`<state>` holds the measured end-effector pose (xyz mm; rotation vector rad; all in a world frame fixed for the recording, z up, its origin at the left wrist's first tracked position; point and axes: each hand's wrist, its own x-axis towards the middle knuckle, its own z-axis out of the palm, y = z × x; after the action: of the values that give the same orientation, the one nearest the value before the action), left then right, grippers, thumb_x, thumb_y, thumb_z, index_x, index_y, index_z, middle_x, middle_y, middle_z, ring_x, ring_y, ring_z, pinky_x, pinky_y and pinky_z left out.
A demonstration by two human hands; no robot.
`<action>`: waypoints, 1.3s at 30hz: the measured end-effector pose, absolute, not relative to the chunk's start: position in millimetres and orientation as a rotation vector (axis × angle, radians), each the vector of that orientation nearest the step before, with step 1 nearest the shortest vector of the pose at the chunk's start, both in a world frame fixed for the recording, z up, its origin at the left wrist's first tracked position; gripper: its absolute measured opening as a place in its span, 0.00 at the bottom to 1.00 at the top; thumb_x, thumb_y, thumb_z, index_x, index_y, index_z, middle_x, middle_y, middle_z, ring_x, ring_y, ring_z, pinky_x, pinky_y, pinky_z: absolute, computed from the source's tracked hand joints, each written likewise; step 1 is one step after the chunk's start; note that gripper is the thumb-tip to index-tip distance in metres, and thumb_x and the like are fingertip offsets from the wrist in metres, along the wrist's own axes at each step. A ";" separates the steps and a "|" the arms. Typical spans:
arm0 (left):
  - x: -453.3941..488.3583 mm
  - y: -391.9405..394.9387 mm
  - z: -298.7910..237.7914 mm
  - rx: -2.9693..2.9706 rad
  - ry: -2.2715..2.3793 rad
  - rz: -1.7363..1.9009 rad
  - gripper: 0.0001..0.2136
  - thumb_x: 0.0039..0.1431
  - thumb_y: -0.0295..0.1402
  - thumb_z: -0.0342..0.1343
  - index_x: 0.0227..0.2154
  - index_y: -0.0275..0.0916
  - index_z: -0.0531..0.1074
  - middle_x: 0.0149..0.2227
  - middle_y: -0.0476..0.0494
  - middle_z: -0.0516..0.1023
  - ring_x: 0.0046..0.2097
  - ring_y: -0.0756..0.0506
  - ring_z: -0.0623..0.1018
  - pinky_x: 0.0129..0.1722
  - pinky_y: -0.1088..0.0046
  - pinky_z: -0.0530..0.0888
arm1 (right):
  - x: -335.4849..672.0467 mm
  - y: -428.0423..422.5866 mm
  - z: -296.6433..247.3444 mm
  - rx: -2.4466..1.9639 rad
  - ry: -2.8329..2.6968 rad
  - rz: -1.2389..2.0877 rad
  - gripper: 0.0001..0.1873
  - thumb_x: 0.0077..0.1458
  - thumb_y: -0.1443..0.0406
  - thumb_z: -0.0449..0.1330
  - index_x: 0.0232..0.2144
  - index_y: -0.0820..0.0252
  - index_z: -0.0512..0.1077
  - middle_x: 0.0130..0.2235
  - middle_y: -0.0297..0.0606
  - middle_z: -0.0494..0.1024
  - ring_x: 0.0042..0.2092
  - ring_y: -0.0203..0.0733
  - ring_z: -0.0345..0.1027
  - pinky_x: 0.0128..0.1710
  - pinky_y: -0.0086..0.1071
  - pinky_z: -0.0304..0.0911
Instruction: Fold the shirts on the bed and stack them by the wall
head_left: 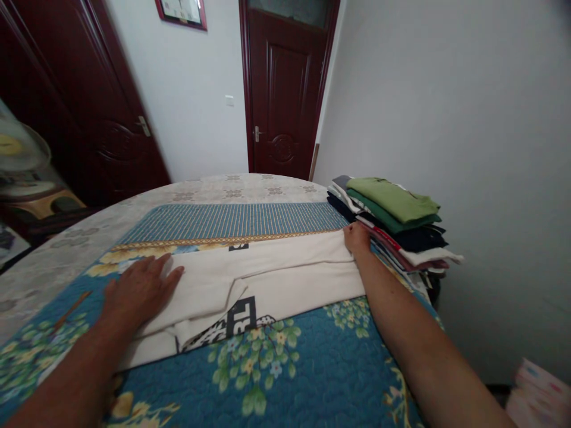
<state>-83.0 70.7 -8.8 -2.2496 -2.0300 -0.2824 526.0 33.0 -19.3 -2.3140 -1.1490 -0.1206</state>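
Note:
A cream-white shirt (294, 279) with a black-and-white lettered print lies folded into a long strip, running left to right. My left hand (140, 288) rests on the strip's left part, palm down with the fingers stretched out. At the far right end, my right hand (357, 239) is closed on the shirt's upper corner; its fingertips are mostly hidden. Under the shirt is a blue quilted cloth (339, 368) with flowers and a striped band. Just beyond my right hand stands a stack of folded clothes (392, 208), with a light green garment on top.
The quilted cloth covers part of a round table with a pale patterned tablecloth (209, 187). A white wall (428, 107) rises close on the right. Two dark red doors (289, 89) stand behind and to the left. A wooden stool or shelf (44, 205) is at far left.

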 end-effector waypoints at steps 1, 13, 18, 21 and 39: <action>-82.0 69.7 -7.5 -2.243 -2.015 -0.282 0.34 0.71 0.55 0.39 0.69 0.38 0.66 0.71 0.27 0.65 0.68 0.25 0.67 0.64 0.34 0.63 | 526.9 33.2 -19.8 -2.309 -1.161 -0.106 0.17 0.67 0.64 0.53 0.45 0.65 0.80 0.45 0.50 0.84 0.46 0.47 0.76 0.48 0.33 0.65; -71.9 66.9 -9.9 -2.395 -1.915 -0.188 0.27 0.73 0.48 0.40 0.65 0.44 0.72 0.70 0.33 0.68 0.69 0.27 0.67 0.67 0.31 0.58 | 519.3 3.6 18.4 -2.389 -1.263 -0.193 0.19 0.66 0.66 0.52 0.48 0.65 0.81 0.49 0.53 0.84 0.52 0.50 0.77 0.52 0.34 0.65; -69.9 66.1 -9.4 -2.390 -1.908 -0.238 0.26 0.74 0.47 0.41 0.64 0.43 0.72 0.69 0.33 0.69 0.68 0.27 0.68 0.64 0.28 0.61 | 491.8 -26.9 19.7 -2.682 -1.266 -0.171 0.24 0.69 0.55 0.55 0.51 0.70 0.79 0.50 0.62 0.82 0.55 0.60 0.77 0.56 0.44 0.67; -69.7 65.0 -8.8 -2.408 -1.906 -0.249 0.27 0.74 0.49 0.41 0.65 0.43 0.71 0.70 0.32 0.68 0.68 0.25 0.68 0.63 0.25 0.60 | 477.3 -38.5 15.9 -2.754 -1.275 -0.129 0.27 0.69 0.53 0.55 0.52 0.72 0.78 0.51 0.65 0.81 0.55 0.64 0.77 0.56 0.50 0.68; -55.2 46.1 4.2 -2.363 -1.719 -0.395 0.24 0.72 0.45 0.45 0.63 0.41 0.74 0.65 0.31 0.74 0.70 0.28 0.66 0.69 0.27 0.49 | 482.0 -45.1 6.6 -2.538 -1.280 -0.481 0.23 0.70 0.64 0.47 0.52 0.71 0.79 0.50 0.62 0.81 0.54 0.62 0.76 0.54 0.49 0.69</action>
<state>-55.2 46.1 4.2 -2.3626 -1.7190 -0.3952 482.0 -45.1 6.6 -2.5382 -1.2802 -0.4812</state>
